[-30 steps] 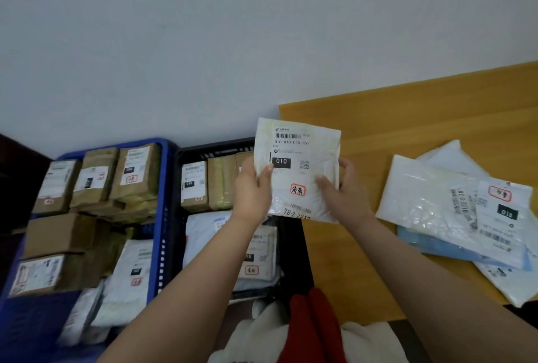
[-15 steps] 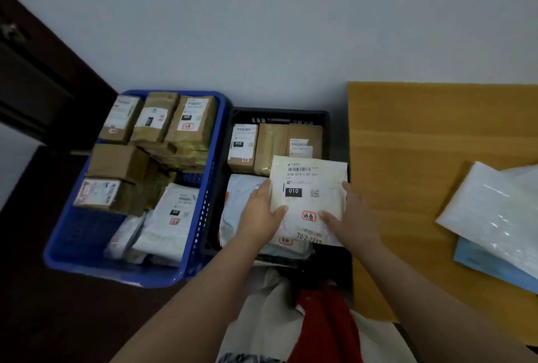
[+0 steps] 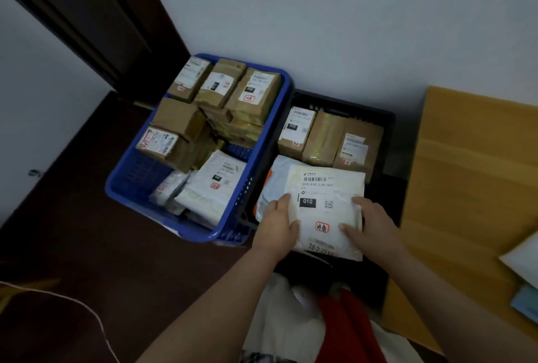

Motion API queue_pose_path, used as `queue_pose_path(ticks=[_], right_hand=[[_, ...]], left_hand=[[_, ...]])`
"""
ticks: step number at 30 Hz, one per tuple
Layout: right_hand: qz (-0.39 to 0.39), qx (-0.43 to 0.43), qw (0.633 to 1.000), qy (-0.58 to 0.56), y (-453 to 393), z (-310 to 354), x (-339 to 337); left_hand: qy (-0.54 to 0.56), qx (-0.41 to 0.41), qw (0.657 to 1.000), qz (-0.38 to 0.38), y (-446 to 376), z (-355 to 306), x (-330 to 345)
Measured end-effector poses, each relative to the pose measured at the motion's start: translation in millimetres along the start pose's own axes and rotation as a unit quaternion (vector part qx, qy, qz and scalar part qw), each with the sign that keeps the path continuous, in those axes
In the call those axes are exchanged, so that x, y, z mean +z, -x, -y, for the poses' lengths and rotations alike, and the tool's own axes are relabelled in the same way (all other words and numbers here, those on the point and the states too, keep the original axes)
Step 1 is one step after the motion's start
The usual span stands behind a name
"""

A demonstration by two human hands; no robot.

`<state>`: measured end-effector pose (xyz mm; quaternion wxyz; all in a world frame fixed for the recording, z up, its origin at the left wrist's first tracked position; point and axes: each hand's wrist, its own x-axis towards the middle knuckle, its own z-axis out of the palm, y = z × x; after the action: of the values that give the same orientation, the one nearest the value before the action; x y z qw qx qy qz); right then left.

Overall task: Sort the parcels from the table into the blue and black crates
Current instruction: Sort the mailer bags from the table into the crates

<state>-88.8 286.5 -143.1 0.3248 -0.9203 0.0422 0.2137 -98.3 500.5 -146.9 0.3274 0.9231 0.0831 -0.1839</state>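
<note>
Both my hands are on one flat white plastic mailer bag (image 3: 327, 211) with a barcode label, a black "010" tag and a red stamp. My left hand (image 3: 278, 224) grips its left edge, thumb on top of the label face, fingers under. My right hand (image 3: 371, 224) grips the right edge the same way, thumb on top.

The mailer sits over the near half of the black plastic crate (image 3: 388, 129), label up, above a pale grey mailer with an orange patch (image 3: 269, 188); cannot tell if it touches that one. Three brown cardboard boxes (image 3: 329, 141) stand in a row at the far end of the black crate.

Blue plastic crate (image 3: 125, 179) just left of the black one, sides touching: brown taped boxes (image 3: 221, 91) stacked far, white mailers (image 3: 212, 188) near.

Wooden table (image 3: 471, 182) to the right; the corner of a white parcel (image 3: 524, 260) shows at its right edge
</note>
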Motion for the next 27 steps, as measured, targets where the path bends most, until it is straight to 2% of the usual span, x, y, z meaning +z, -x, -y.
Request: queue_pose_path(ticks=[8, 13, 16, 23, 25, 27], right_hand=[[0.008, -0.040, 0.999, 0.024, -42, 114, 59], [0.052, -0.055, 0.996, 0.045, -67, 204, 126], [0.070, -0.068, 0.993, 0.066, -78, 239, 158], [0.170, -0.054, 0.970, 0.166, -90, 260, 198], [0.174, -0.042, 0.964, 0.195, -91, 259, 199], [0.157, -0.036, 0.968, 0.193, -91, 256, 194]], left_hand=[[0.017, -0.020, 0.999, -0.025, -32, 80, -80], [-0.131, -0.004, 0.991, -0.022, -54, 151, -150], [-0.174, -0.031, 0.984, -0.012, -65, 181, -174], [-0.208, -0.113, 0.970, 0.062, -76, 233, -201], [-0.224, -0.134, 0.962, 0.085, -77, 238, -205], [-0.229, -0.114, 0.963, 0.083, -80, 236, -207]])
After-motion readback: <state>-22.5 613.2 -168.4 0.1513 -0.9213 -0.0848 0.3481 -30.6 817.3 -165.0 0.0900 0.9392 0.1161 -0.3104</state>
